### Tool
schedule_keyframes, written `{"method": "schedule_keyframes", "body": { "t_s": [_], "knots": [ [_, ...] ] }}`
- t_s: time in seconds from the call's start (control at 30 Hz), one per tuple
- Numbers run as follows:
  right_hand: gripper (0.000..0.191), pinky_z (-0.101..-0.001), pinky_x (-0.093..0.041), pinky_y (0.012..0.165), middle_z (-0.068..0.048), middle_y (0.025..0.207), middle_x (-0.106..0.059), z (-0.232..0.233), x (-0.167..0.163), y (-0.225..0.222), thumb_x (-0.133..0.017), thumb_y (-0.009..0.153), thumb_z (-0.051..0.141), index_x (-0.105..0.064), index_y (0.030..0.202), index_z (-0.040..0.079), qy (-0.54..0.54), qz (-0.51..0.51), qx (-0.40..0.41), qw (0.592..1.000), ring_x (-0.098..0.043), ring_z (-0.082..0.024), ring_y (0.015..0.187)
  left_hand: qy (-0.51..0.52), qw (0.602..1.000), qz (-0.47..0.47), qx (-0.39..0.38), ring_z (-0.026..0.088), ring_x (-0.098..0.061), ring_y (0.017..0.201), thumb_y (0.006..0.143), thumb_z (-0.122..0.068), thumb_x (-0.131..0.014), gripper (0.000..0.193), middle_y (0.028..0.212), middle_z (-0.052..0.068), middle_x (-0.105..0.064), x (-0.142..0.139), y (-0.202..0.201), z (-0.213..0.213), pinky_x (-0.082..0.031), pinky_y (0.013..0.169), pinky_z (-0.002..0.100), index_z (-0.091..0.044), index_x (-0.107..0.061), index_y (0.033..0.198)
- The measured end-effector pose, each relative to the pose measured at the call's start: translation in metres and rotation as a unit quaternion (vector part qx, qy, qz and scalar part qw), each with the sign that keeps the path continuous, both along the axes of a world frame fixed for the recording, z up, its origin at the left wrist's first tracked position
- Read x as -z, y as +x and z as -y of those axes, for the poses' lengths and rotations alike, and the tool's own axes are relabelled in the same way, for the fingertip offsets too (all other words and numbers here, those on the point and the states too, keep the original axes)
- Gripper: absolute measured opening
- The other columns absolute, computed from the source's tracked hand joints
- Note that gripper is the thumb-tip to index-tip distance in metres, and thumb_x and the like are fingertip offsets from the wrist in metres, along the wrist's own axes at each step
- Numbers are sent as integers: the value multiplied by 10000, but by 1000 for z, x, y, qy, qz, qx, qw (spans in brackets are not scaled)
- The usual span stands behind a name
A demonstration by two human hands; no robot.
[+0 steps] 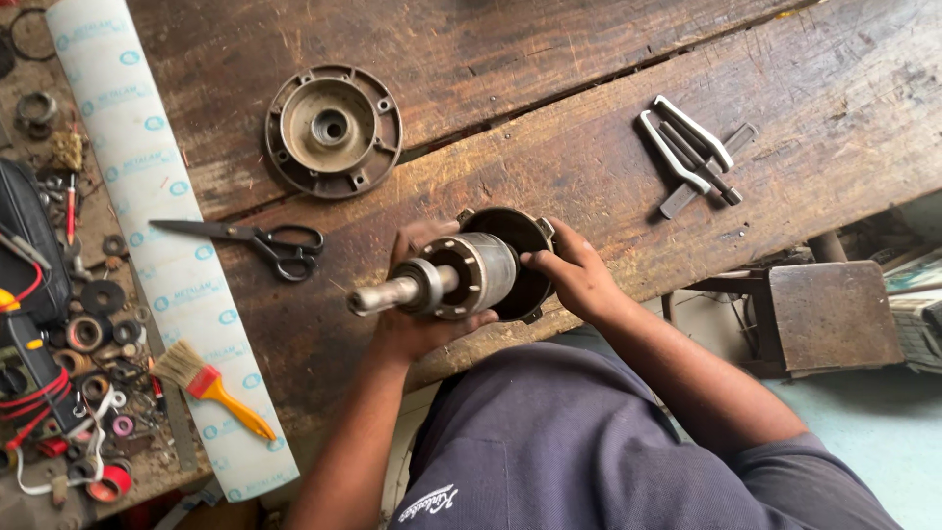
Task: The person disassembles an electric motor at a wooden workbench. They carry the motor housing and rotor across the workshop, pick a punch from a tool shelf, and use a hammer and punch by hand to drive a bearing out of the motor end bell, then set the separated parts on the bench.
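Rotor [461, 276] — cradled between left hand [417, 319], right hand [574, 280].

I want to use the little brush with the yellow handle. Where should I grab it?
Probably by the yellow handle of the brush, coming from its lower right end. The handle lies flat, slim and bare on the white sheet, pointing away from the bristles, so fingers can close around it without touching them.

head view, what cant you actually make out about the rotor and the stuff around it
1. Rotor, head view: its far end is hidden inside the dark end cover.
2. Left hand: palm and most fingers are covered by the rotor.
3. Right hand: fingertips vanish at the cover's rim.
4. Small rings and parts at the left edge: too small and jumbled to identify.
5. Puller tool: its jaw tips are too small to judge.
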State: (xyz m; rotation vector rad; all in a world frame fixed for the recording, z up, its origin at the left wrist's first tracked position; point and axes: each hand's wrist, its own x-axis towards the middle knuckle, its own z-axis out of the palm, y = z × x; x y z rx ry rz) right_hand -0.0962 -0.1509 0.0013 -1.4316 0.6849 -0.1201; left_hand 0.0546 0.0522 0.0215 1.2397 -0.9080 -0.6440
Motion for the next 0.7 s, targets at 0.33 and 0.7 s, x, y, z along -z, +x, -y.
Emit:
{"method": "schedule_keyframes", "body": {
  "t_s": [0.33,0.7],
  "knots": [
    [817,-394,-585,855,-167,1191,-720,25,-21,-19,-696,843,488,-498,1479,15,-51,-33,-72,996,-706,-254,1017,-58,967,-214,-124,264,-682,1096,838,-348,-911,703,1168,166,-657,6,-11,40,-593,976,443,40,-557,1305],
    [1280,-497,-389,1177,-254,1521,-454,99,-45,-73,-961,627,487,-264,1587,4,-279,280,-190,899,-478,-380,1427,-52,792,-597,-116,269,-740,969,749,-546,-773,826,1094,144,-698,-7,-80,124,-604,900,435,-53,-471,1340]
  ]
}}
